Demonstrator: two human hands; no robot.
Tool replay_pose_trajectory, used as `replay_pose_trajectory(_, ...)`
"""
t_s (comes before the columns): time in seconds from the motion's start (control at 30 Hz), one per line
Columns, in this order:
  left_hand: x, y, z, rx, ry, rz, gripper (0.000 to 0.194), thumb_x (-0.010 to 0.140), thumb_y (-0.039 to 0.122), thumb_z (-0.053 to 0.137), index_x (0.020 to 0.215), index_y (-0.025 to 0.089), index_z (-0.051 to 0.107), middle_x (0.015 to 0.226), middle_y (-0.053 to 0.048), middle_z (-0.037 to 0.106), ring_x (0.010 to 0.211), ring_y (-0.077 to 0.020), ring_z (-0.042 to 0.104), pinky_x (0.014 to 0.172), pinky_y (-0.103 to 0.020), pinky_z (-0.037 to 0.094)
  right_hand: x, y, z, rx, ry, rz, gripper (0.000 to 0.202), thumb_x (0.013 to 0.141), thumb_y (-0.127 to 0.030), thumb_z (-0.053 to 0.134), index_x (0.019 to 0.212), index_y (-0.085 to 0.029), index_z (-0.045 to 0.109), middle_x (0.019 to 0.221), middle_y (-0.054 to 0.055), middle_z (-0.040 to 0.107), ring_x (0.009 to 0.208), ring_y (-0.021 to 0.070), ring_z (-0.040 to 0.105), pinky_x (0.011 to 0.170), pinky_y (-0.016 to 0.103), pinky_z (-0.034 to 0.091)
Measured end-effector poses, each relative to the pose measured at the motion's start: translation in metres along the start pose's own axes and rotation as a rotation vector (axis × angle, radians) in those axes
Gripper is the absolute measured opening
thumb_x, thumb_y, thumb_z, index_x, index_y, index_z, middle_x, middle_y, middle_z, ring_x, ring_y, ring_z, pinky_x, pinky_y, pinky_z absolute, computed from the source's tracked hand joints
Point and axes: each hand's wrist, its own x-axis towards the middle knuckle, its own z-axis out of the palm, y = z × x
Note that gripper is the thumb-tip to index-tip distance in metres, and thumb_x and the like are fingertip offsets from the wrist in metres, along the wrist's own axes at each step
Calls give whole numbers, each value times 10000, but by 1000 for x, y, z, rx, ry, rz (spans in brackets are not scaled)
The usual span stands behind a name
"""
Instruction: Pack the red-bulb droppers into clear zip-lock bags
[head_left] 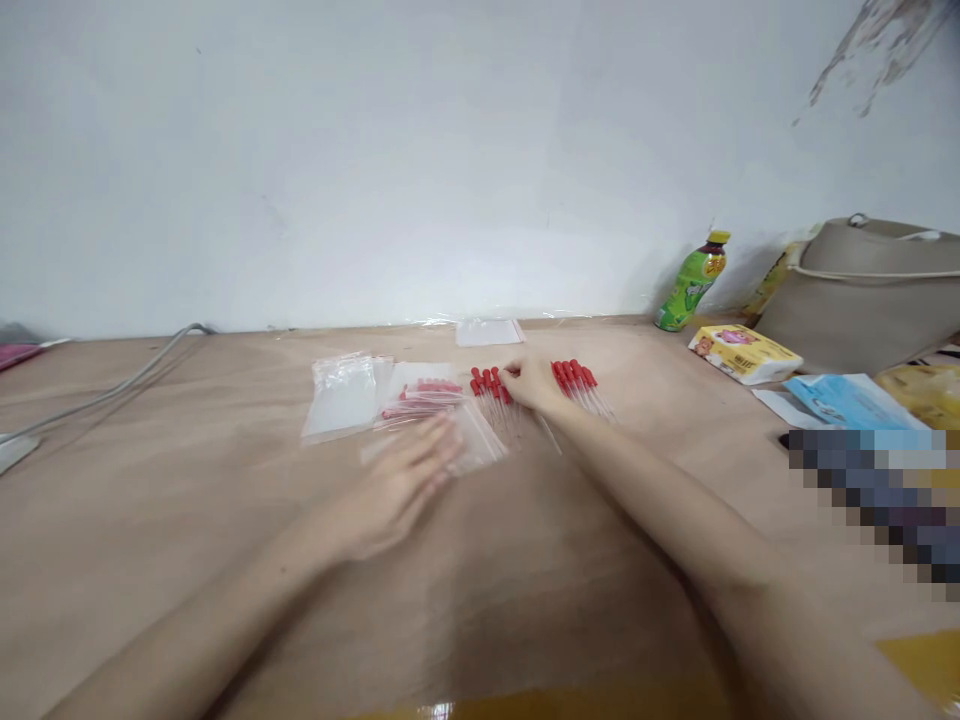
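Cable, grey and thin, was what we met first (150,374), at the far left of the brown table (225,450). Next we found a stack of clear plastic bags (345,395) lying flat, then filled bags (426,392) with red-capped pieces showing inside. In front of these, blurred, was the person's left hand (401,490), its fingers stretched out and side by side over a flat clear bag (481,440); we could not tell whether it gripped the bag. A white packet (489,332) lay behind, near the wall.

Just right of the clear bag, we saw a pile of red-capped droppers (489,385), thin stems towards us. The right hand (534,385) reached in at its right edge, thumb and fingertips close together by the caps; whether they were clamped on one was hidden. We judged the step in hand to be singling out one dropper. The next move, we thought, called for a narrow pinch on one cap, leaving its neighbours undisturbed, with the clear bag steadied.

Beyond the right hand lay a second pile (576,378), then a green bottle (684,292), a yellow box (742,352) and a grey handbag (870,290).
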Motion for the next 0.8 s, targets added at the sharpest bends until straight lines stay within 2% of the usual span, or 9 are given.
replay_pose_trajectory(0.07, -2, 15, 18, -38, -132, 98, 435, 963, 325, 256, 1387, 237, 282, 1485, -34, 90, 1352, -240, 109, 1081, -439, 198, 6, 0, 10, -26, -1, 16, 224, 769, -255, 495, 685, -137, 665, 745, 91, 674, 711, 173, 605, 629, 237, 404)
replay_pose_trajectory(0.17, -5, 23, 34, -77, -216, 168, 528, 928, 431, 350, 1403, 237, 230, 1481, -66, 95, 1352, -264, 85, 1085, -474, 145, 10, -2, 20, -64, -3, 50, 210, 746, -275, 524, 681, -124, 657, 771, 133, 669, 712, 195, 603, 622, 254, 401)
replay_pose_trajectory(0.3, -3, 23, 36, -101, -237, 168, 544, 922, 460, 348, 1407, 260, 204, 1479, -61, 109, 1352, -256, 88, 1089, -477, 113, 12, -6, 23, -79, 4, 102, 176, 727, -256, 532, 721, -125, 651, 775, 138, 664, 712, 199, 604, 603, 252, 394)
replay_pose_trajectory(0.47, -2, 28, 36, -108, -231, 136, 542, 922, 463, 347, 1407, 266, 203, 1481, -61, 97, 1353, -254, 84, 1088, -473, 122, 12, -7, 8, -44, 62, 150, 216, 761, -291, 471, 706, -152, 626, 747, 104, 657, 723, 199, 603, 611, 261, 399)
replay_pose_trajectory(0.53, -2, 28, 38, -113, -206, 111, 544, 915, 465, 365, 1402, 269, 223, 1482, -63, 91, 1353, -261, 85, 1083, -476, 146, 10, -3, -2, 94, 139, 151, 227, 773, -321, 457, 713, -161, 605, 729, 77, 651, 719, 183, 599, 620, 257, 407)
replay_pose_trajectory(0.63, -3, 26, 40, -133, -145, 60, 520, 914, 440, 386, 1386, 254, 275, 1484, -65, 94, 1354, -261, 87, 1074, -469, 190, 0, 6, -16, 476, 256, 116, 237, 770, -377, 473, 819, -161, 558, 724, 41, 640, 619, 137, 575, 573, 242, 417)
replay_pose_trajectory(0.73, 0, 19, 38, -109, -48, 37, 470, 919, 394, 399, 1354, 226, 348, 1482, -69, 119, 1357, -256, 70, 1080, -487, 152, -24, 18, -25, 785, 281, 82, 334, 753, -403, 507, 985, -167, 467, 674, -7, 602, 462, 91, 496, 462, 221, 390)
replay_pose_trajectory(0.8, 1, 14, 36, -76, -2, 55, 436, 918, 369, 410, 1326, 215, 397, 1473, -74, 163, 1358, -253, 67, 1083, -502, 105, -47, 26, -27, 888, 267, 83, 451, 724, -401, 555, 1083, -183, 391, 591, -57, 551, 418, 86, 464, 411, 204, 361)
